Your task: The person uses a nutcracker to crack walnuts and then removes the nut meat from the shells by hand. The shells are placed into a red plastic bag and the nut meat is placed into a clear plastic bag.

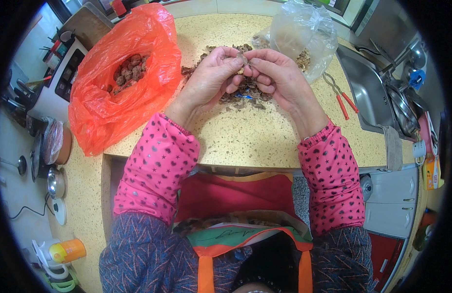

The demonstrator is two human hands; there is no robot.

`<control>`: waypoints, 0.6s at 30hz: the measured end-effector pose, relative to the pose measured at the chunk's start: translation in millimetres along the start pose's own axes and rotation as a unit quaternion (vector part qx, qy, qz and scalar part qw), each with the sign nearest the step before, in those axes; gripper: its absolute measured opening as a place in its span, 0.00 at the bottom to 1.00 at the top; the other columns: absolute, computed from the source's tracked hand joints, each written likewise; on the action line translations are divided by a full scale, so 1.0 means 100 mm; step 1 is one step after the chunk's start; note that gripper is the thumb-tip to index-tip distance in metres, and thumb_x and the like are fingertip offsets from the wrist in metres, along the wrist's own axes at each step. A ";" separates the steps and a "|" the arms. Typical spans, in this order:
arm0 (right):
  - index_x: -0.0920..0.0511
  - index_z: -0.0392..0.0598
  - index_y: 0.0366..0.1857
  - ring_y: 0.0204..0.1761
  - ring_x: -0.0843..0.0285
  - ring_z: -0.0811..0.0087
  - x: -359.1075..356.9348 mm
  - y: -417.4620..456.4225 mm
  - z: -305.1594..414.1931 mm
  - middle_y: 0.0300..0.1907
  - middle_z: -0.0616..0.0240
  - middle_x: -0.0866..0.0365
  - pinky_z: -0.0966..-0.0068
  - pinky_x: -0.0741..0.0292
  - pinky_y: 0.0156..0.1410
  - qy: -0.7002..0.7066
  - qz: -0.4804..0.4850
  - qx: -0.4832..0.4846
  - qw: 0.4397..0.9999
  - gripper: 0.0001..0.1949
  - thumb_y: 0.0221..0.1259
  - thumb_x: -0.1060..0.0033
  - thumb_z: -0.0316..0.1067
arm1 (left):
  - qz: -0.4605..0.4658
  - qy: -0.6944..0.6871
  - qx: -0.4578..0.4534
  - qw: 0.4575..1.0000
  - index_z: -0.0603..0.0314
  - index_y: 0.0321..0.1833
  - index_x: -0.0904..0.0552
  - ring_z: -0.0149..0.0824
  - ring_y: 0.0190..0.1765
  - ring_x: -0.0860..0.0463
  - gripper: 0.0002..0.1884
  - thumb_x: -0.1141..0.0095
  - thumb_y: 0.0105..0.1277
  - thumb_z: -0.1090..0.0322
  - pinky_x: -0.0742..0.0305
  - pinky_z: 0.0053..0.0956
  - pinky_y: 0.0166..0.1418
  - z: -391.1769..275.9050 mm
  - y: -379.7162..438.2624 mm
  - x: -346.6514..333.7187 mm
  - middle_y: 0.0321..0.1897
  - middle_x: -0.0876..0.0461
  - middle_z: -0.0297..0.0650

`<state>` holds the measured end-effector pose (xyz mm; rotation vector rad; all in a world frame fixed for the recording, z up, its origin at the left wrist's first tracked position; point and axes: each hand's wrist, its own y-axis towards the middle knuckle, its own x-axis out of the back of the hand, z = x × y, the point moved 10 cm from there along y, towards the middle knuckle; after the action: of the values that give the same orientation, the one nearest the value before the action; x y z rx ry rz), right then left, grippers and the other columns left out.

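Note:
Above the counter, my left hand (219, 67) and my right hand (280, 69) meet at the fingertips. Between them they pinch a small piece of walnut shell (242, 58). A bit of pale kernel (241, 71) shows under my left thumb; my fingers hide the rest. Beneath my hands spreads a pile of broken walnut shells (260, 96), with a scrap of blue showing through it. To the left, an orange-red plastic bag (101, 121) lies open around several whole walnuts (130, 69). Beyond my right hand, a clear plastic bag (297, 29) holds walnut kernels (303, 60).
A plier-type nutcracker (341, 96) with red handles lies right of my right hand, beside the steel sink (368, 88). A grey cloth (393, 146) hangs over the counter's front edge. A wooden cutting board (87, 25) and a white appliance (59, 80) stand at left.

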<state>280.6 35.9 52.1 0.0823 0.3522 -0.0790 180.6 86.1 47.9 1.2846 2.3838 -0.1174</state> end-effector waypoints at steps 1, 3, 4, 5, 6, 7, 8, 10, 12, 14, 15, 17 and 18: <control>0.21 0.41 0.52 0.26 0.30 0.88 0.00 0.00 0.00 0.34 0.69 0.17 0.91 0.39 0.26 -0.003 0.001 0.003 1.000 0.10 0.72 0.41 0.31 | 0.000 0.001 0.002 1.000 0.58 0.56 0.28 0.20 0.32 0.24 0.12 0.44 0.77 0.64 0.30 0.13 0.32 0.00 0.00 0.00 0.38 0.17 0.35; 0.21 0.41 0.51 0.27 0.29 0.88 -0.02 -0.01 0.02 0.34 0.69 0.17 0.91 0.38 0.26 -0.005 0.005 0.011 1.000 0.10 0.72 0.39 0.31 | -0.009 0.009 0.005 1.000 0.58 0.54 0.27 0.20 0.31 0.25 0.11 0.44 0.77 0.63 0.31 0.13 0.31 0.00 -0.01 0.00 0.37 0.17 0.34; 0.21 0.42 0.51 0.27 0.29 0.88 -0.03 -0.02 0.04 0.35 0.68 0.16 0.91 0.38 0.26 -0.004 0.008 0.016 1.000 0.10 0.71 0.39 0.31 | -0.013 0.013 0.007 1.000 0.58 0.54 0.27 0.20 0.31 0.25 0.10 0.44 0.77 0.62 0.31 0.13 0.31 0.00 -0.01 0.00 0.37 0.17 0.34; 0.21 0.42 0.51 0.27 0.28 0.88 -0.04 -0.02 0.05 0.35 0.68 0.16 0.91 0.38 0.26 -0.003 0.011 0.022 1.000 0.10 0.71 0.38 0.30 | -0.009 0.005 0.006 1.000 0.58 0.53 0.27 0.21 0.31 0.24 0.10 0.45 0.78 0.63 0.30 0.13 0.30 0.00 -0.01 -0.01 0.37 0.17 0.35; 0.21 0.42 0.50 0.27 0.28 0.89 -0.04 -0.02 0.06 0.35 0.68 0.16 0.91 0.38 0.27 -0.011 0.007 0.025 1.000 0.10 0.70 0.37 0.30 | -0.004 -0.004 0.005 1.000 0.59 0.53 0.28 0.22 0.31 0.23 0.10 0.46 0.78 0.63 0.30 0.14 0.30 0.01 -0.01 -0.01 0.36 0.18 0.35; 0.21 0.42 0.50 0.27 0.29 0.89 -0.03 -0.02 0.06 0.35 0.68 0.16 0.91 0.39 0.27 -0.019 0.003 0.028 0.999 0.10 0.70 0.37 0.30 | 0.001 -0.013 0.004 1.000 0.60 0.53 0.28 0.22 0.31 0.23 0.10 0.47 0.79 0.63 0.29 0.14 0.30 0.01 0.00 -0.01 0.36 0.18 0.36; 0.21 0.42 0.50 0.27 0.29 0.89 -0.03 -0.02 0.06 0.35 0.68 0.16 0.91 0.39 0.27 -0.027 -0.001 0.031 0.999 0.10 0.70 0.36 0.31 | 0.003 -0.008 0.007 1.000 0.60 0.52 0.28 0.22 0.30 0.23 0.09 0.48 0.79 0.63 0.29 0.14 0.29 0.01 0.00 -0.02 0.36 0.18 0.35; 0.21 0.42 0.50 0.27 0.29 0.89 -0.03 -0.01 0.08 0.34 0.68 0.15 0.91 0.39 0.27 -0.055 -0.003 0.041 0.998 0.10 0.70 0.36 0.31 | 0.006 0.002 0.012 1.000 0.60 0.52 0.27 0.21 0.30 0.24 0.09 0.49 0.80 0.63 0.29 0.14 0.29 0.03 0.01 -0.03 0.35 0.19 0.35; 0.21 0.42 0.51 0.27 0.29 0.89 -0.05 -0.01 0.10 0.34 0.69 0.15 0.91 0.40 0.28 -0.083 -0.005 0.052 0.995 0.11 0.70 0.36 0.31 | -0.002 0.020 0.006 1.000 0.58 0.53 0.26 0.19 0.29 0.25 0.10 0.48 0.80 0.60 0.32 0.12 0.28 0.03 0.01 -0.03 0.35 0.19 0.32; 0.21 0.42 0.51 0.28 0.28 0.89 -0.09 -0.03 0.14 0.33 0.69 0.15 0.91 0.40 0.28 -0.112 -0.005 0.061 0.992 0.11 0.70 0.35 0.32 | -0.009 0.039 0.001 0.999 0.57 0.53 0.26 0.18 0.29 0.26 0.10 0.48 0.80 0.59 0.34 0.10 0.27 0.03 0.01 -0.02 0.34 0.19 0.31; 0.21 0.41 0.51 0.29 0.26 0.88 -0.08 -0.03 0.14 0.34 0.69 0.15 0.90 0.38 0.29 -0.112 -0.005 0.059 0.992 0.11 0.70 0.35 0.32 | -0.011 0.048 -0.001 0.999 0.56 0.53 0.26 0.18 0.28 0.26 0.10 0.48 0.80 0.58 0.34 0.10 0.27 0.02 0.01 -0.02 0.34 0.19 0.30; 0.22 0.40 0.51 0.31 0.23 0.86 -0.08 -0.04 0.14 0.34 0.68 0.15 0.89 0.33 0.32 -0.110 -0.007 0.056 0.992 0.11 0.70 0.35 0.31 | -0.014 0.068 -0.009 0.998 0.54 0.53 0.26 0.17 0.28 0.26 0.10 0.48 0.80 0.58 0.35 0.10 0.26 0.01 0.01 -0.01 0.33 0.20 0.29; 0.22 0.40 0.50 0.33 0.22 0.85 -0.09 -0.05 0.15 0.35 0.68 0.15 0.88 0.30 0.34 -0.118 -0.013 0.060 0.991 0.11 0.69 0.35 0.31 | -0.016 0.079 -0.015 0.997 0.53 0.52 0.26 0.17 0.27 0.26 0.10 0.48 0.80 0.57 0.35 0.10 0.26 0.00 0.00 -0.01 0.33 0.20 0.29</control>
<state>277.2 30.0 68.8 0.1860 0.1122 -0.1338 181.1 85.2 48.5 1.2854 2.5289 0.0123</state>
